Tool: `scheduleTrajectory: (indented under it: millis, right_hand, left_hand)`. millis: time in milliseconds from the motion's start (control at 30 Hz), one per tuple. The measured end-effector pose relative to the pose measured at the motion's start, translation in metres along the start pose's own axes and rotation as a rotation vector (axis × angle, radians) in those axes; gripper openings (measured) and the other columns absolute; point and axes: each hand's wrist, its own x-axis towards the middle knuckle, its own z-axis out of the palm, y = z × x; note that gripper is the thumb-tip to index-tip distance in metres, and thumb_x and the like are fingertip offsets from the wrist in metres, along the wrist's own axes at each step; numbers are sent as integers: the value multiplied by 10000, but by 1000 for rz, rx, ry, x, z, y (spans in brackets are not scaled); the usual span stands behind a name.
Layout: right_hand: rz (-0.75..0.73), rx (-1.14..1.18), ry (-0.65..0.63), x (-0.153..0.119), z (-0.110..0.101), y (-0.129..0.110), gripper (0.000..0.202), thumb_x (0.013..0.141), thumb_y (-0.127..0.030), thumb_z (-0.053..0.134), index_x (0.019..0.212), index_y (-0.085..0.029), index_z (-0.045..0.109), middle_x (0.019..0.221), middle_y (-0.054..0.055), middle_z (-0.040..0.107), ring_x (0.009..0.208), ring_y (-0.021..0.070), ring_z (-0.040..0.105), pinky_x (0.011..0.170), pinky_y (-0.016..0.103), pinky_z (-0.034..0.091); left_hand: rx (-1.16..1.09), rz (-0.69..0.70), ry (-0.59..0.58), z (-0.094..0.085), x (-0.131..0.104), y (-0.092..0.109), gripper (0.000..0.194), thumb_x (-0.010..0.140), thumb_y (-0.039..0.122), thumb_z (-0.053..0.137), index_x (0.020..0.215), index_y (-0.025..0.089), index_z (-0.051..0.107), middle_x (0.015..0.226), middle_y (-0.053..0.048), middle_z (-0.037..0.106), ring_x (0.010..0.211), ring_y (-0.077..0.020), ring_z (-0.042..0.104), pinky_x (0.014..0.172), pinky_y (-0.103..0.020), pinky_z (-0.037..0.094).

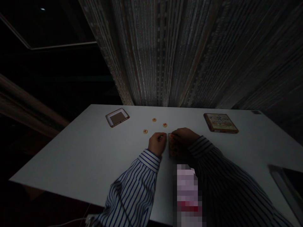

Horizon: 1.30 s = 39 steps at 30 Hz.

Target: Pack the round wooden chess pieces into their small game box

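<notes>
Three round, pale Chinese chess pieces with red characters lie apart on the white table: a left piece, a far piece and a right piece. My left hand is closed just below them, its fingertips pinched beside a dark tray; whatever is in that pinch is hidden. Several more chess pieces fill the tray, dim in shadow. Over the tray's far end, my right hand is closed, with its fingertips on a reddish chess piece.
An open, shallow box lid lies at the far left of the table. At the far right sits a flat printed box. A dark, flat object is by the right edge. String curtains hang behind the table.
</notes>
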Motion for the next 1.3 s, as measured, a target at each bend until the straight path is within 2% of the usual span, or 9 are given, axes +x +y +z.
scheduleTrajectory:
  millis: [700, 1300]
  right_hand:
    - [5, -6, -14, -3, -5, -4, 328, 836, -239, 388, 1056, -145, 613, 1014, 113, 651, 924, 215, 590, 734, 277, 396]
    - [-1, 13, 24, -1, 2, 1, 326, 826, -241, 387, 1046, -136, 604, 1012, 114, 648, 919, 220, 590, 741, 288, 401]
  left_hand:
    - [7, 24, 3, 1, 0, -2, 134, 742, 158, 562, 806, 143, 679, 805, -57, 678, 701, -123, 601, 671, -245, 475]
    - [11, 16, -1, 1, 1, -2, 135, 743, 156, 567, 812, 133, 680, 807, -60, 675, 701, -121, 596, 680, -243, 467]
